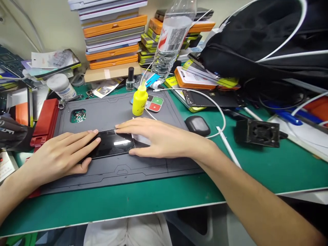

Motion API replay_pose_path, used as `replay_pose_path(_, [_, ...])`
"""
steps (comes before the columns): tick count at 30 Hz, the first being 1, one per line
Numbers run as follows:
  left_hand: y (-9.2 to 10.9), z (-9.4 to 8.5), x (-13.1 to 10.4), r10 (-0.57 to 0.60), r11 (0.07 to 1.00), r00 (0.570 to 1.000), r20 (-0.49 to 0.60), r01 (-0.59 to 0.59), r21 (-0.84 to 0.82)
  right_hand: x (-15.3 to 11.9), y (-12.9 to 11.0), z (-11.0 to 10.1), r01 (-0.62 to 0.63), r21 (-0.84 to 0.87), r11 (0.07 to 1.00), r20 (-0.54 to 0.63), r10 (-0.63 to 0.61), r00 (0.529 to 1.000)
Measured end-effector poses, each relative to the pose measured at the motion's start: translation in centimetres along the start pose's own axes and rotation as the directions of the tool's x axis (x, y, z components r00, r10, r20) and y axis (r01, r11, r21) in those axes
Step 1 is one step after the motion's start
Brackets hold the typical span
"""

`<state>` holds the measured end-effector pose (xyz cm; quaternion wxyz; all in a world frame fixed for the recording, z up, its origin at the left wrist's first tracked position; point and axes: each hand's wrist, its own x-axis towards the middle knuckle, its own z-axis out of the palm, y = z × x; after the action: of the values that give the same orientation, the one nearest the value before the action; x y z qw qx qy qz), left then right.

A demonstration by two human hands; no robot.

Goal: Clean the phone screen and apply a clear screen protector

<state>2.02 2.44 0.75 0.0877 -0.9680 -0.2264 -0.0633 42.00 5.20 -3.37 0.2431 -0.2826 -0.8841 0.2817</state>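
Observation:
A black smartphone (111, 144) with a glossy screen lies face up on the grey work mat (143, 167). My left hand (60, 153) covers its left end, fingers stretched over the screen and far edge, thumb bent by the near edge. Across the right end, my right hand (159, 136) spans the phone, fingertips at the far edge and thumb at the near one. Something white (140, 139), perhaps paper or cloth, shows partly under my right palm. Behind the phone stands a yellow dropper bottle (139, 101). Small metal parts (79, 116) fill a recess in the mat.
A red clamp-like tool (46, 118) lies at the mat's left. Beyond are a white jar (61, 87), stacked boxes (112, 34) and a water bottle (170, 41). To the right are a black earbud case (197, 125), a white cable (221, 106) and a small fan (257, 133).

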Motion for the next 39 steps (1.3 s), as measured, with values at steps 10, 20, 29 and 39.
replay_pose_path(10, [-0.2, -0.5, 0.3, 0.034, 0.998, 0.999, -0.018, -0.033, 0.059, 0.9, 0.5, 0.2, 0.006, 0.049, 0.999, -0.003, -0.006, 1.0])
replay_pose_path(20, [0.0, -0.3, 0.2, -0.004, 1.0, 0.998, -0.065, 0.005, 0.007, 0.7, -0.1, -0.4, -0.022, 0.066, 0.998, 0.065, 0.018, 0.998])
replay_pose_path(29, [0.0, 0.6, -0.6, -0.031, 1.0, 0.998, -0.059, 0.03, -0.008, 0.7, -0.8, -0.6, -0.059, 0.066, 0.996, 0.093, 0.053, 0.994])
replay_pose_path(39, [-0.2, 0.0, -0.3, -0.009, 1.0, 0.998, -0.057, 0.008, -0.011, 0.6, -1.2, -0.6, -0.075, 0.048, 0.996, 0.105, 0.069, 0.992])
